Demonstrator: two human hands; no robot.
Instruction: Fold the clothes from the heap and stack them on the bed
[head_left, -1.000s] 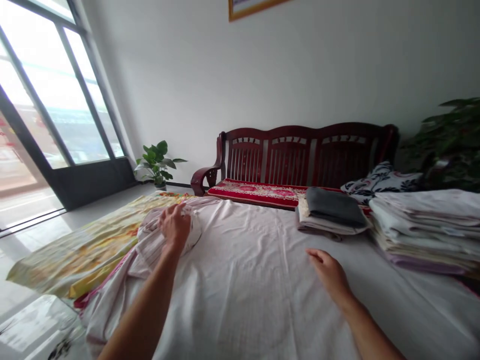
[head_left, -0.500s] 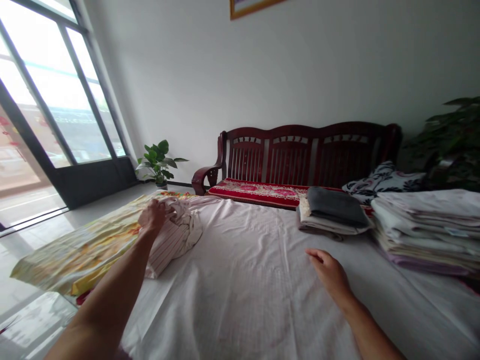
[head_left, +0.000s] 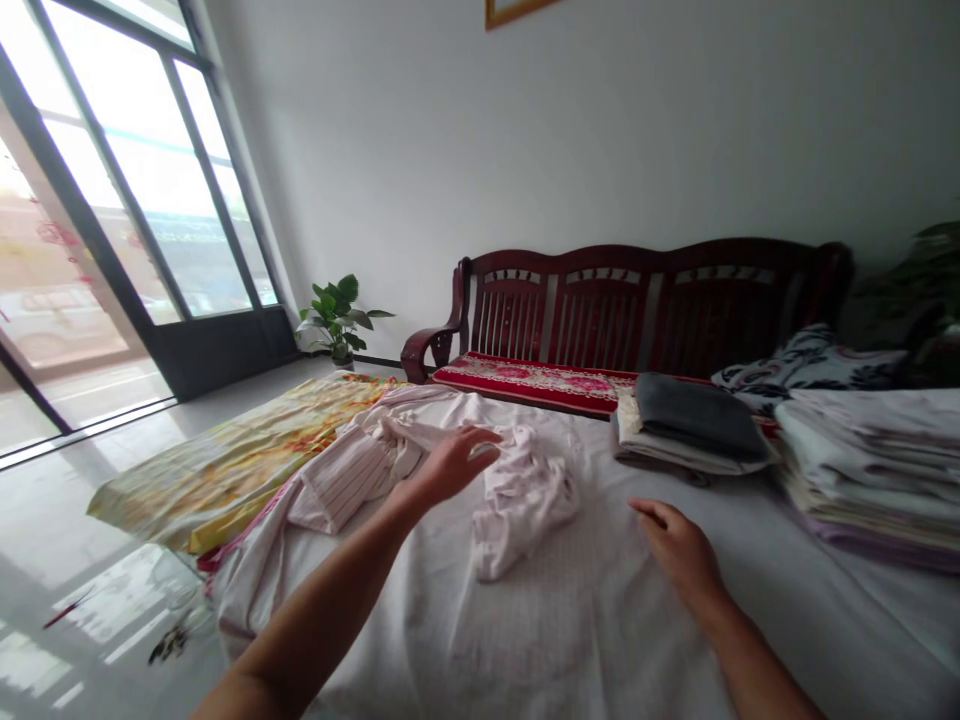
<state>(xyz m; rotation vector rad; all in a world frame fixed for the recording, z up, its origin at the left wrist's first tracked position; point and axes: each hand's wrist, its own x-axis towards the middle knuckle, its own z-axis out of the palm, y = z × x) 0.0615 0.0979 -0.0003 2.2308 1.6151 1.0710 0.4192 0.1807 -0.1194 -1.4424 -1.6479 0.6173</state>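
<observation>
My left hand (head_left: 456, 464) is over the middle of the pale sheet (head_left: 555, 630), fingers stretched out and thumb apart. Just beyond its fingertips lies a crumpled pale pink garment (head_left: 525, 500); whether the fingers touch it I cannot tell. Behind my left wrist rests a striped pinkish garment (head_left: 341, 485), loosely bunched. Over to the right, my right hand (head_left: 679, 550) is curled closed above the sheet, with nothing visible in it. The nearest items to that hand are folded clothes with a dark grey piece (head_left: 701, 415) on top.
A tall stack of folded cloth (head_left: 877, 470) stands at the right. Yellow flowered cloth (head_left: 225, 460) covers the left side. Behind are a dark wooden bench (head_left: 600, 310) with a red cover, a patterned cushion (head_left: 817, 370) and a potted plant (head_left: 341, 310).
My left hand has moved right from the striped garment to mid-sheet and opened. The crumpled pale pink garment now lies there. My right hand stays curled; the view has shifted slightly left.
</observation>
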